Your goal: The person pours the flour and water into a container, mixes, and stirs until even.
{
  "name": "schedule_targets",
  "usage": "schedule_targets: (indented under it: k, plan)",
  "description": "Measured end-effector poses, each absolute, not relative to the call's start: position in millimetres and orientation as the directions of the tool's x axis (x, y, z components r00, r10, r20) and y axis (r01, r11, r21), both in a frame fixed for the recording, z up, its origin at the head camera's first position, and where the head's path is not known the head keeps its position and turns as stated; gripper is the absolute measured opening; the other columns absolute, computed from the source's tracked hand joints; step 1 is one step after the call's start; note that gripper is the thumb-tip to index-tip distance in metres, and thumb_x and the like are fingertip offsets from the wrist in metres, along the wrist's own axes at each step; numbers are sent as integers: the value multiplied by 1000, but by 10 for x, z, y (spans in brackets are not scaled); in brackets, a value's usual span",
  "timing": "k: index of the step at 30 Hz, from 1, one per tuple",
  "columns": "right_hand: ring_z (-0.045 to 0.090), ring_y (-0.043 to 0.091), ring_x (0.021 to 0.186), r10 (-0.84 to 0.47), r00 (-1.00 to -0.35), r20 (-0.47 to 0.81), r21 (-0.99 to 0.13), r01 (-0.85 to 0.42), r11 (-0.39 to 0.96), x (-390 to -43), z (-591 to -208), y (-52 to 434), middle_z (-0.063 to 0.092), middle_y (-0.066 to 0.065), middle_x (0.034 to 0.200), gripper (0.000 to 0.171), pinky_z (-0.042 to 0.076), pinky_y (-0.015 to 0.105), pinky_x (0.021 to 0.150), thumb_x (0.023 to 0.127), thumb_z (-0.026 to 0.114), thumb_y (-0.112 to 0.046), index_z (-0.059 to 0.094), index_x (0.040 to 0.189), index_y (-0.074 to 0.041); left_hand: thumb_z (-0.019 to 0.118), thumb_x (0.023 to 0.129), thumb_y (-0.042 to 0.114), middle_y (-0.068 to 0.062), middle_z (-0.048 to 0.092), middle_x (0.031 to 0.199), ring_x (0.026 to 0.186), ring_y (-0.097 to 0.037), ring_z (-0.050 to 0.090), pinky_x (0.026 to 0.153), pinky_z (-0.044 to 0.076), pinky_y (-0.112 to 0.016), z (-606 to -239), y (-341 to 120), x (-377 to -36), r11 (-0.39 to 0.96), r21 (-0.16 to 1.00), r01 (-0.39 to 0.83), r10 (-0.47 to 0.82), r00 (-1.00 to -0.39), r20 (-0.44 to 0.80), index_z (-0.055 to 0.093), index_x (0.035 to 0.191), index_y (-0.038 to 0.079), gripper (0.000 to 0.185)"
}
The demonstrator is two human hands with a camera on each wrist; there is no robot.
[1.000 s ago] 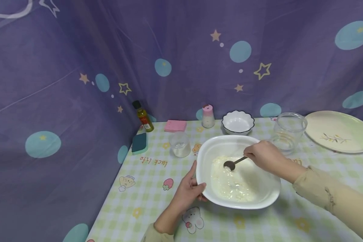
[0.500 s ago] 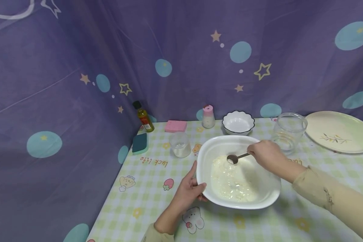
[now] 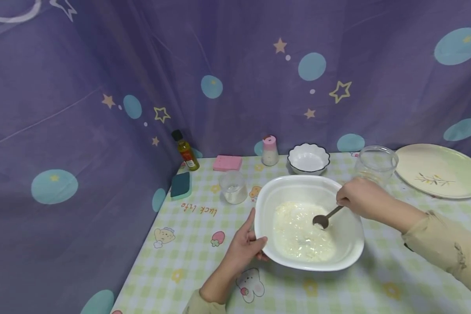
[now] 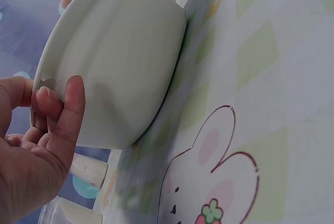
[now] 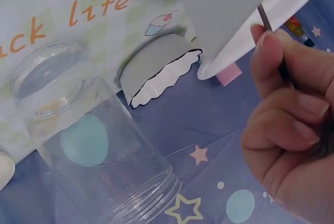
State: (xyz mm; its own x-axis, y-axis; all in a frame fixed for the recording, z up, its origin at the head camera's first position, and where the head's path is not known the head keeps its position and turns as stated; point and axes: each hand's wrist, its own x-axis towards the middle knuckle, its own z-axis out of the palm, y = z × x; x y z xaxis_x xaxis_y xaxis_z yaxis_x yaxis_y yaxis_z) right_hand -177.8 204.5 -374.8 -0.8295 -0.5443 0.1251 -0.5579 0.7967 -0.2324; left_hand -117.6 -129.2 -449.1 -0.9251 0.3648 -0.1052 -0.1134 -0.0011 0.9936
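- near the middle of the checked surface point(image 3: 188, 244) sits a white bowl point(image 3: 349, 257) of pale batter point(image 3: 298, 231).
- left hand point(image 3: 241, 248) grips its rim.
- right hand point(image 3: 361, 198) pinches a spoon point(image 3: 322, 219), tip in the batter.
- judged: stirring under way; next stroke needs the bowl held steady.

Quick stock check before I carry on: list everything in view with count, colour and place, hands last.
big bowl: 1, white, centre of table, pale batter inside
spoon: 1, dark metal, tip in the batter
small bowl: 1, white with dark scalloped rim, behind big bowl
glass jar: 1, clear, right of small bowl
plate: 1, cream, far right
shaker: 1, pink lid, at the back
cup: 1, clear, left of big bowl
pink sponge: 1, at the back
green sponge: 1, left edge
oil bottle: 1, yellow, back left corner
left hand: grips big bowl's rim
right hand: holds spoon
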Motion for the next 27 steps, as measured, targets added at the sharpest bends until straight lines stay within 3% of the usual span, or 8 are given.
schedule_targets:
  k: [5,13,21,27]
  plan:
    - [45,1,58,-605,-793,72,-290,-597,748,-1751,-3748,2053,59,-17,65,24,42,25,54,81,76,-6,67,66,-23,58,95,2,-17,65,82,54,-15,59,61,58,-35,-4496,-1290,-1179,8,994,-112,358,-927,-107,8,158,20,83]
    - [43,-4,49,-676,-736,49,-446,-621,644,-1670,-3805,1902,49,-18,56,32,41,20,49,87,70,-5,60,63,-25,59,95,2,-25,65,85,54,-14,59,61,58,-34,-4491,-1289,-1178,10,994,-109,357,-928,-105,9,158,21,83]
    - [42,-4,55,-688,-691,224,-352,-715,604,-1637,-3953,1646,56,-23,64,25,42,22,54,83,75,-8,65,67,-24,60,93,1,-26,65,85,54,-13,59,60,58,-33,-4474,-1286,-1178,14,993,-114,350,-930,-112,10,158,21,84]
    - [49,1,56,-609,-744,276,-286,-668,687,-1626,-3976,1559,61,-17,64,21,46,28,54,82,75,-9,67,67,-23,59,94,1,-30,65,89,54,-13,59,60,58,-32,-4474,-1286,-1177,15,993,-114,353,-929,-112,9,158,21,84]
